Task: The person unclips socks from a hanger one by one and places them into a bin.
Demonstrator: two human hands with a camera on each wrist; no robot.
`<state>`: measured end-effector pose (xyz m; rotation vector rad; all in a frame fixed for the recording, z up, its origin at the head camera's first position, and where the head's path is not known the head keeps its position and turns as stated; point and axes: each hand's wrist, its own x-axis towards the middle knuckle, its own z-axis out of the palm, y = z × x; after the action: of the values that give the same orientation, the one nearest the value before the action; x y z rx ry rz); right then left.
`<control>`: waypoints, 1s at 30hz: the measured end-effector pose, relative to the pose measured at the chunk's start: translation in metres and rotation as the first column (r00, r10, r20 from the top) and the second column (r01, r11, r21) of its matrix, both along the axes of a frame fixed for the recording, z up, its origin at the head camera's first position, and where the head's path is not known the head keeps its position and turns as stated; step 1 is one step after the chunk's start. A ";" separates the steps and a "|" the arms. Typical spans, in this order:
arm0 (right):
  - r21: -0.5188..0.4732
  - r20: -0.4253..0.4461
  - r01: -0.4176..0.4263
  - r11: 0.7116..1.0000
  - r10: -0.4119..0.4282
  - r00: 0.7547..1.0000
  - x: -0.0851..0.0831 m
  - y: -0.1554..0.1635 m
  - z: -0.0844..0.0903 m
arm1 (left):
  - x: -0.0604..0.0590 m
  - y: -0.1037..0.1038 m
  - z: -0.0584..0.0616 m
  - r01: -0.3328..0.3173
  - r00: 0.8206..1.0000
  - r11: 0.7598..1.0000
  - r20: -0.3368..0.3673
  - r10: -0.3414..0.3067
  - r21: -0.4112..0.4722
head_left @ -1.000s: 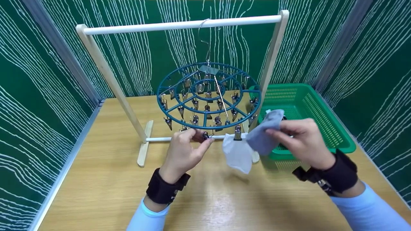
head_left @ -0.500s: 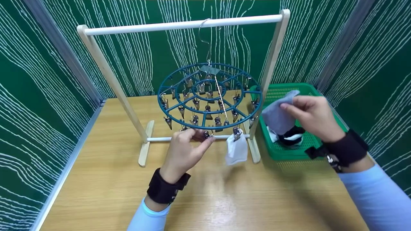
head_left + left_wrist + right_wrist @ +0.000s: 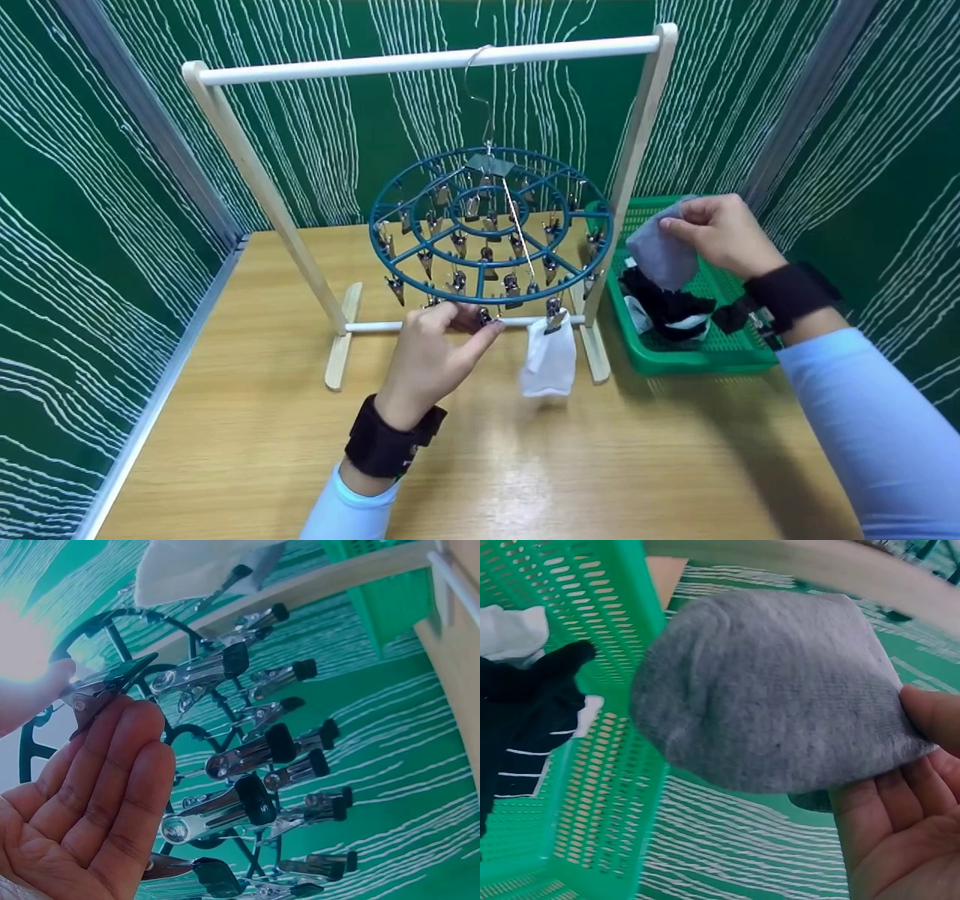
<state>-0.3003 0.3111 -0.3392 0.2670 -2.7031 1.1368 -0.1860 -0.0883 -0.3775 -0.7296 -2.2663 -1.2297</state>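
My left hand (image 3: 431,356) is at the front rim of a round blue clip hanger (image 3: 397,264), pinching one of its metal clips (image 3: 94,694) between thumb and fingers. In the left wrist view several other clips hang around that hand. My right hand (image 3: 731,236) pinches a grey sock (image 3: 664,251) by one edge, over the green basket at the right. The right wrist view shows the sock (image 3: 765,694) spread flat, its held edge between thumb and fingers. A white sock (image 3: 549,364) hangs from a clip on the hanger's front right.
A wooden rack with a white top bar (image 3: 337,69) carries the hanger by its hook. The green basket (image 3: 675,367) holds black and white socks (image 3: 667,304) and stands right of the rack on the wooden table (image 3: 247,442). Green patterned walls enclose the table.
My right hand has carried the grey sock rightward and up, away from the hanger to over the basket. The white sock has swung and turned on its clip. My left hand stays put.
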 end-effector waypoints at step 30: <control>0.390 0.436 -0.197 0.900 0.008 0.900 -0.052 0.033 -0.088 | 0.001 -0.001 0.002 0.007 0.999 1.000 0.041 -0.007 0.007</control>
<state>-0.3527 0.3439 -0.4269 0.2535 -3.3582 0.6638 -0.1852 -0.0892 -0.3755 -0.7164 -2.2935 -1.2659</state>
